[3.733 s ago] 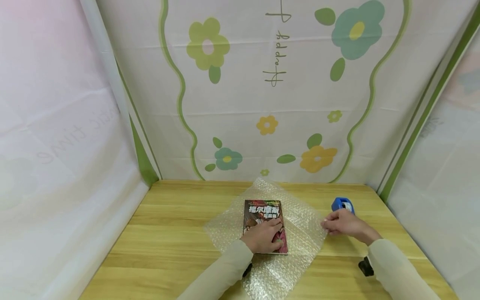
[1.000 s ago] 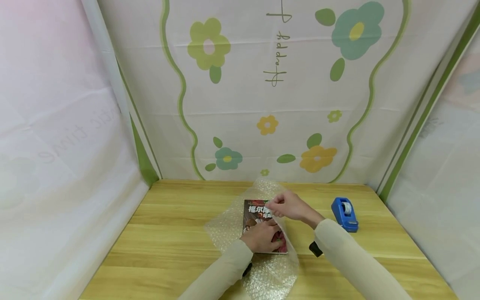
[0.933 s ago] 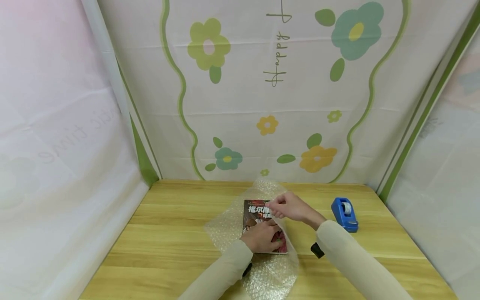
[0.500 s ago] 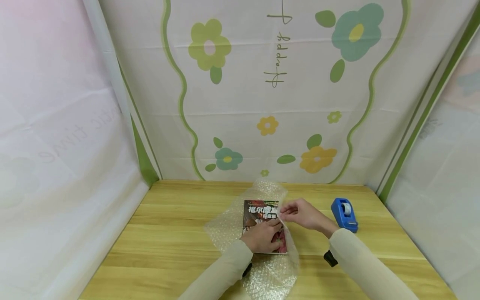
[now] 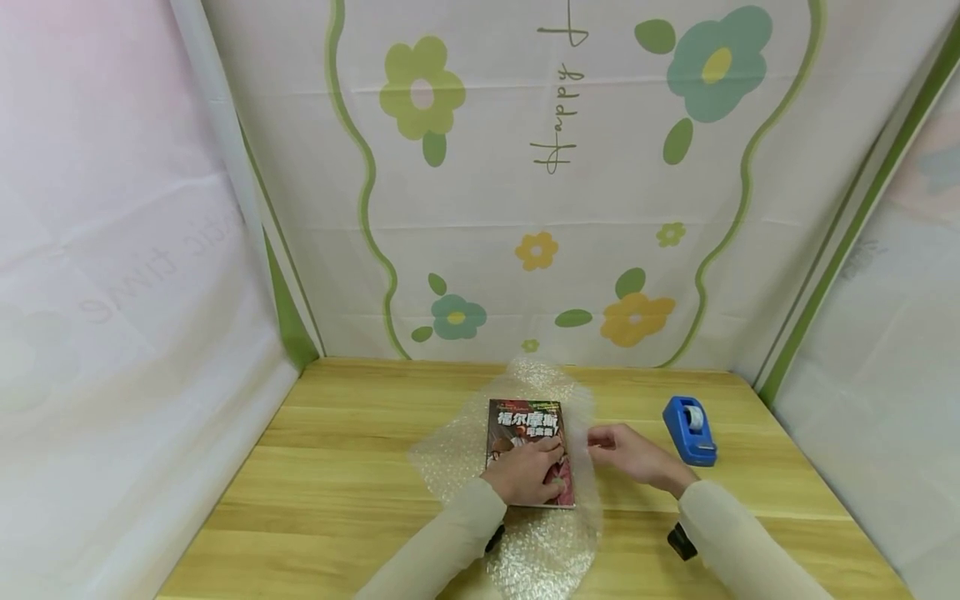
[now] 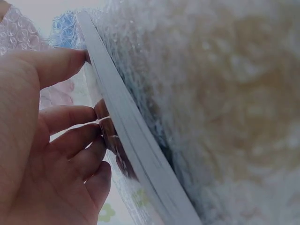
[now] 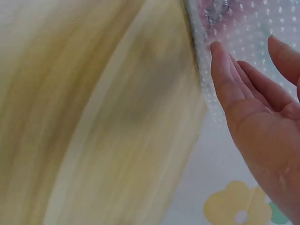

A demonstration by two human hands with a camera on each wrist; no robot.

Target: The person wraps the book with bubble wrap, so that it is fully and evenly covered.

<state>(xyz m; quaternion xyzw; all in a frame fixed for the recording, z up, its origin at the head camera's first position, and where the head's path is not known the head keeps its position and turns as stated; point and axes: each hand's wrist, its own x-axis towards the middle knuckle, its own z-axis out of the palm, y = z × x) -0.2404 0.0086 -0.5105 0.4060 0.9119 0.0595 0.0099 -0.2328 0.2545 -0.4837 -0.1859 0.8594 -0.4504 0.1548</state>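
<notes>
Low at the centre of the frame, the person's left hand (image 5: 525, 473) rests on a book (image 5: 525, 423), thumb apart and fingertips touching the cover, gripping nothing. Just to its right, the right hand (image 5: 632, 455) is loose, its fingers extended and thumb held away, beside the edge of the bubble wrap (image 5: 536, 550); whether it touches that edge I cannot tell. The book lies face up on the wrap, which spreads out on every side of it, the cover uncovered. Toward the right of the frame, well apart from the book, a blue tape dispenser (image 5: 699, 452) carries a pale roll of tape (image 5: 694, 417) in its body.

All this sits on a wooden tabletop (image 5: 337, 475) across the lower frame. Behind it hangs a white fabric backdrop (image 5: 465, 196), with paler cloth walls at far left and right.

Yellowish streaked grain runs across the wood. The wrap is clear and dimpled, glinting at the bottom, its right side curving upward. The cover is dark and glossy with white characters; flat flowers in green, teal and orange dot the creased backdrop between wavy green lines.
</notes>
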